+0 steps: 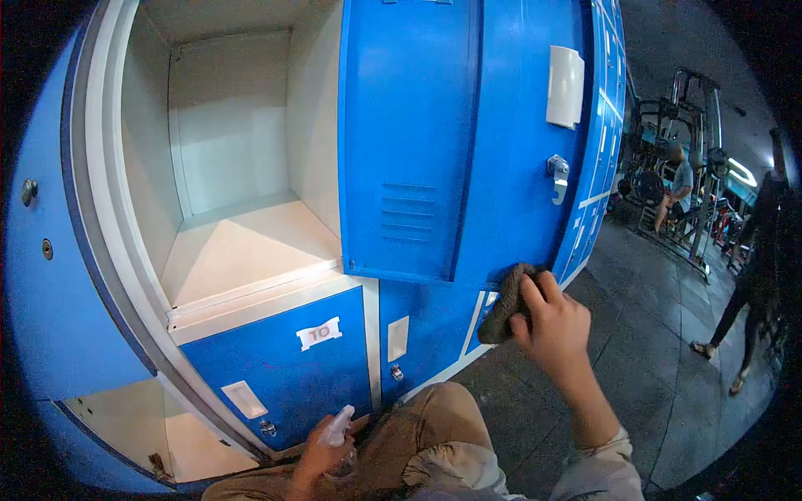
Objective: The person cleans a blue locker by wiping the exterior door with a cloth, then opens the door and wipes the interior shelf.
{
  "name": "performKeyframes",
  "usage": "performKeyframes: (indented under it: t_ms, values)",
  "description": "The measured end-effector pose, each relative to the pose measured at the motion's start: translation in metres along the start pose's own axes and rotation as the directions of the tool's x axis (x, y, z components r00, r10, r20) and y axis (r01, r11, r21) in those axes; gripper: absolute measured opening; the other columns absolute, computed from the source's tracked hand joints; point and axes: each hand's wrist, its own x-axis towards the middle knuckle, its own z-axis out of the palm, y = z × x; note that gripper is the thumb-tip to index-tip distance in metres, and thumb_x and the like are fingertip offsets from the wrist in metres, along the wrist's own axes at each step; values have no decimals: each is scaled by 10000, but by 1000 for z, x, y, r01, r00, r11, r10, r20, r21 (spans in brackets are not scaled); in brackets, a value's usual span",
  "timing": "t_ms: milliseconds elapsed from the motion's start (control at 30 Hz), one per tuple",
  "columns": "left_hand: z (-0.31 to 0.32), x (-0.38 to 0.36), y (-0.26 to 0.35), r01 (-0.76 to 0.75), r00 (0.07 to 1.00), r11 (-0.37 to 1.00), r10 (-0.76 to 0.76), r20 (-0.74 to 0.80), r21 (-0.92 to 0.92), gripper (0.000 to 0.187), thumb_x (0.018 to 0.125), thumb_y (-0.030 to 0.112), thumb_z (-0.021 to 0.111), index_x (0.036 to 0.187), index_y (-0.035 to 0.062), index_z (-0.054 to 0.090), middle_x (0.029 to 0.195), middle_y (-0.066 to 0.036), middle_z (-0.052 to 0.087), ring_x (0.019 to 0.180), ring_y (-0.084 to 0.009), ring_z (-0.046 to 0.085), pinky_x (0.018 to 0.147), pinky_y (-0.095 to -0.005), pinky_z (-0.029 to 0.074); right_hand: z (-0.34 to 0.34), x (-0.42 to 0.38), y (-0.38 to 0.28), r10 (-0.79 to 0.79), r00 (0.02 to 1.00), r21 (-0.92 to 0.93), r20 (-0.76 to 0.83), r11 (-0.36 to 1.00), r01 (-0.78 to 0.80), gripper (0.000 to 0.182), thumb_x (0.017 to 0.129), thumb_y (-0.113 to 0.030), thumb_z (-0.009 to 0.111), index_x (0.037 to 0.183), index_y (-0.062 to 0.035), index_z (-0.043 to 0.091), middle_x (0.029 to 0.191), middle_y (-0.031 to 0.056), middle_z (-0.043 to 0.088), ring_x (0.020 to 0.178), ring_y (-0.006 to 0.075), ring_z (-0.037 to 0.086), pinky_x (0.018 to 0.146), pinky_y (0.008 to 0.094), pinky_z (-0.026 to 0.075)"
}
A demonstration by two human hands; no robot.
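A dark cloth (pixel 508 307) is bunched in my right hand (pixel 555 324), its fingers curled over it at the lower corner of an open blue locker door (pixel 418 125). The cloth touches the door's bottom edge. Low in the view, beside my knee, my left hand (pixel 322 451) is wrapped round a clear spray bottle (pixel 341 426) with a white nozzle. The door's inner side shows vent slots, a white handle piece (pixel 565 86) and a metal latch (pixel 558 178). To its left is the open locker compartment (pixel 234 150), with bare pale walls.
Closed blue lockers (pixel 292 376) stand below, one with a paper label (pixel 319 333). Another open compartment (pixel 196 442) is at lower left. Dark floor tiles (pixel 618 351) stretch right, where a person (pixel 678 188) sits among gym machines and another person (pixel 748 292) stands.
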Motion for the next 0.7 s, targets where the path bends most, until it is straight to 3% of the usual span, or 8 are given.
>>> performKeyframes:
  t_ms: [100,200,300,433,467,567,667,700]
  values:
    - [17,1,-47,94,995,984,-97,-14,-151,515,723,96,738,1191,21,538,953,-83,601,860,-201,596,782,-330,481,8,-7,-8,38,989,57,-139,998,-30,457,651,-250,656,1073,-96,573,908,98,531,598,259,602,503,376,485]
    - [2,-10,17,-51,983,975,11,-182,-214,486,698,137,781,1122,24,574,942,-83,601,855,-204,597,770,-342,481,-3,-17,-18,20,953,101,-303,995,12,414,618,-225,652,994,-52,621,880,114,560,587,253,587,503,356,475]
    - [-4,-6,16,-41,994,999,42,-101,10,508,676,163,808,1105,19,578,949,-70,606,853,-190,600,766,-338,480,-16,-31,-24,23,956,198,-293,980,37,429,615,-242,656,999,-54,630,907,118,577,592,246,589,503,339,472]
    - [7,-6,0,13,992,986,-33,-120,-163,492,715,98,736,1164,24,547,984,-91,602,895,-189,588,798,-330,469,-31,-51,-31,-125,927,204,-353,957,207,427,641,-332,653,989,-85,654,946,122,626,539,205,574,451,310,446]
    - [7,-4,-2,-17,992,986,-5,-126,-169,513,745,95,702,1220,33,518,1011,-98,601,911,-188,583,816,-325,464,-35,-52,-33,-169,898,273,-406,915,296,406,651,-352,659,976,-109,669,979,119,651,502,182,558,408,294,418]
    - [11,-5,-24,53,994,987,-68,-90,-152,551,756,65,654,1279,37,484,1058,-110,594,943,-198,575,849,-313,448,-39,-69,-37,-321,847,478,-425,714,511,490,673,-360,647,1076,-83,626,1135,165,600,648,237,617,537,332,498]
    - [26,-14,-55,-40,993,981,18,-115,-192,550,769,64,612,1300,34,473,1073,-92,570,892,-182,529,796,-299,412,-35,-70,-49,-352,730,578,-585,451,680,353,721,-283,605,990,-60,659,1034,146,643,706,255,645,579,321,509]
    - [31,-17,-60,-112,986,970,83,-143,-215,545,781,70,594,1310,34,468,1075,-82,560,862,-171,506,765,-293,397,-36,-69,-55,-375,712,602,-594,381,702,363,762,-339,595,1009,-77,647,1057,156,633,731,261,636,606,356,507]
